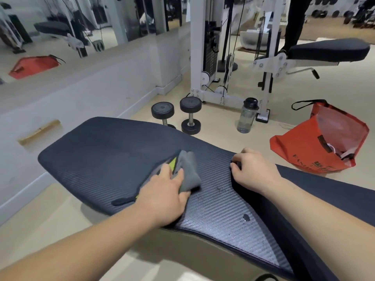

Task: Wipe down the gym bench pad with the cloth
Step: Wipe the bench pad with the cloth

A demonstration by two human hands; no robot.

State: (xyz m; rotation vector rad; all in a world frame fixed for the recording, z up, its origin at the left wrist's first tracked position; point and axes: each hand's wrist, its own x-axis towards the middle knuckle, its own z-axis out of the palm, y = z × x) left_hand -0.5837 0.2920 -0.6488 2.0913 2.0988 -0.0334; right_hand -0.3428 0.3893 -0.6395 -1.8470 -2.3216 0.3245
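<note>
The dark textured bench pad (pixel 105 157) fills the middle of the view, running from far left toward the near right. A grey cloth (pixel 189 171) with a yellow-green patch lies bunched on the pad's centre. My left hand (pixel 164 191) presses flat on the cloth, fingers over its near edge. To the right, my right hand (pixel 253 169) curls its fingers over the pad's edge at the gap between the two pad sections. A small wet spot (pixel 246 217) sits on the pad near me.
On the floor beyond the pad stand two black dumbbells (pixel 189 116), a clear water bottle (pixel 247 116) and an orange bag (pixel 318 142). A white cable machine (pixel 211 57) and another bench (pixel 326 50) stand behind. A mirror wall runs along the left.
</note>
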